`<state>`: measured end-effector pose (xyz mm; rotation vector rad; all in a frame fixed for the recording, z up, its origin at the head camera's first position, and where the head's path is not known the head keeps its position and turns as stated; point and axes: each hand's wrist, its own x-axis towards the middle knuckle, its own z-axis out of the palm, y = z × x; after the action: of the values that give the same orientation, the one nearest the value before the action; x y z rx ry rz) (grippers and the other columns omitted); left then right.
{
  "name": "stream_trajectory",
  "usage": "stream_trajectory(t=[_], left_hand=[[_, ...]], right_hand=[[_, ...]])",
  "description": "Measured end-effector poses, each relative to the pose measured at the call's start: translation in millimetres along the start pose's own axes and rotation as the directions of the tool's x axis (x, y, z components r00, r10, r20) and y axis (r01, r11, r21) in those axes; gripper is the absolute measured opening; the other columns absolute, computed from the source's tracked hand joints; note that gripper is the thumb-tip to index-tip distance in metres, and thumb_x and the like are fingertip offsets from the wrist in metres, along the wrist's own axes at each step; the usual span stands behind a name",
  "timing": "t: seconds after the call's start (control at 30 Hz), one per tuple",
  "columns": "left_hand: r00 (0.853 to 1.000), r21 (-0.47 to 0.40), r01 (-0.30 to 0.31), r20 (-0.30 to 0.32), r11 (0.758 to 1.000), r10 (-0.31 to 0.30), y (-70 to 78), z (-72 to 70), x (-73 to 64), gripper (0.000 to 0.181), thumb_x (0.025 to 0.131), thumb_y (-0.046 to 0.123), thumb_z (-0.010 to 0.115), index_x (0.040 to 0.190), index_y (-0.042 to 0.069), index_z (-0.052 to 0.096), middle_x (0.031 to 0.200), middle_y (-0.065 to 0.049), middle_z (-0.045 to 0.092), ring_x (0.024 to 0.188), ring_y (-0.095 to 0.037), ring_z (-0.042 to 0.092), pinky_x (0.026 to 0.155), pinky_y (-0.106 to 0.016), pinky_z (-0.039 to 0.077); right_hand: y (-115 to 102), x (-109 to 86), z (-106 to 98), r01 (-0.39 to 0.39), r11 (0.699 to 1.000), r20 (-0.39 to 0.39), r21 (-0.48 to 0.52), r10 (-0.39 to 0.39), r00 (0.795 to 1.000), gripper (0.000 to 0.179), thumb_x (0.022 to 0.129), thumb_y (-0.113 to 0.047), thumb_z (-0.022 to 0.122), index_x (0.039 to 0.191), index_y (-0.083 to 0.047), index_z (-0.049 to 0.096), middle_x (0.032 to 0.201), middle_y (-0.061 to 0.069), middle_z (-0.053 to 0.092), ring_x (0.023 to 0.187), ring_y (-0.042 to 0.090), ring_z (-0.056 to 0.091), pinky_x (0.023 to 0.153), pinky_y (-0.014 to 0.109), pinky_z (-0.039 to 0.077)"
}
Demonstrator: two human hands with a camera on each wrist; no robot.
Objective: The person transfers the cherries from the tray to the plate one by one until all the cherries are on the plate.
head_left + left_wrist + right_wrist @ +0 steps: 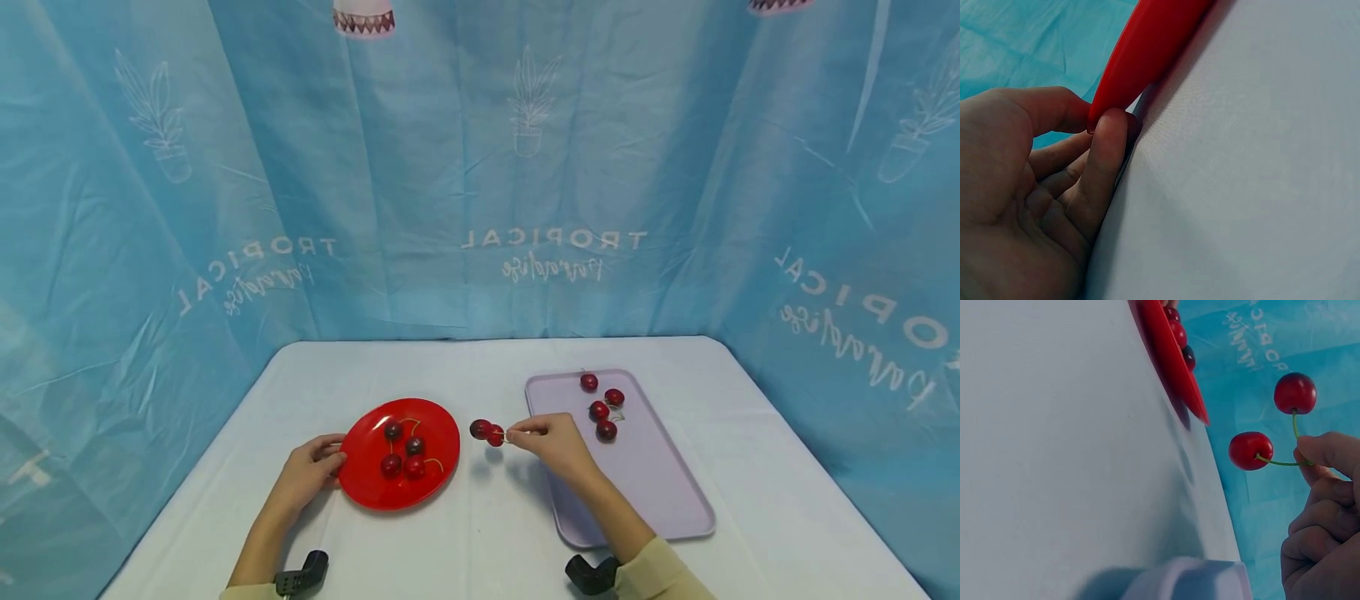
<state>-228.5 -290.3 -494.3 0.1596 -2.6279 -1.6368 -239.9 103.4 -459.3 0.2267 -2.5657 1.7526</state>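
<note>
My right hand (558, 446) pinches the green stems of a pair of cherries (1251, 450) between thumb and fingertip. The pair hangs above the white table, between the red plate (360, 487) and the lilac tray (637, 500). At the plate's left rim, my left hand (306, 473) holds the edge between thumb and fingers, as the left wrist view shows. Several dark red cherries (415, 467) with stems lie on the plate. More cherries (606, 431) sit in the upper part of the tray, beyond the right hand.
A white cloth covers the table (480, 533). Blue printed curtains (480, 167) stand behind it and along both sides. The right forearm reaches over the tray's near left edge. Dark devices (302, 573) are strapped at both wrists.
</note>
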Motion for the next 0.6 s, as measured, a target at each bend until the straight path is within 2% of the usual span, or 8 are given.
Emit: stream_trajectory(t=[0.33, 0.6], left_hand=[[1.0, 0.002, -0.009, 0.001, 1.0, 0.009, 1.0, 0.5, -0.2, 0.041, 0.093, 0.015, 0.059, 0.13, 0.0, 0.053, 0.115, -0.018, 0.06, 0.088, -0.023, 0.063, 0.07, -0.029, 0.057], [1.0, 0.005, -0.009, 0.0, 1.0, 0.009, 1.6, 0.8, -1.0, 0.041, 0.093, 0.015, 0.059, 0.13, 0.0, 0.052, 0.114, -0.017, 0.061, 0.087, -0.023, 0.063, 0.069, -0.028, 0.057]], right_hand=[[-6.5, 3.5, 13.6, 0.036, 0.999, 0.053, 0.027, -0.038, 0.998, 0.014, 0.083, -0.028, 0.075, 0.085, -0.015, 0.079, 0.079, -0.002, 0.071, 0.075, 0.02, 0.054, 0.064, 0.033, 0.043], [-11.7, 8.0, 26.2, 0.033, 0.999, 0.072, 0.041, -0.036, 0.997, 0.016, 0.084, -0.03, 0.074, 0.087, -0.015, 0.079, 0.081, -0.002, 0.071, 0.079, 0.021, 0.056, 0.066, 0.034, 0.044]])
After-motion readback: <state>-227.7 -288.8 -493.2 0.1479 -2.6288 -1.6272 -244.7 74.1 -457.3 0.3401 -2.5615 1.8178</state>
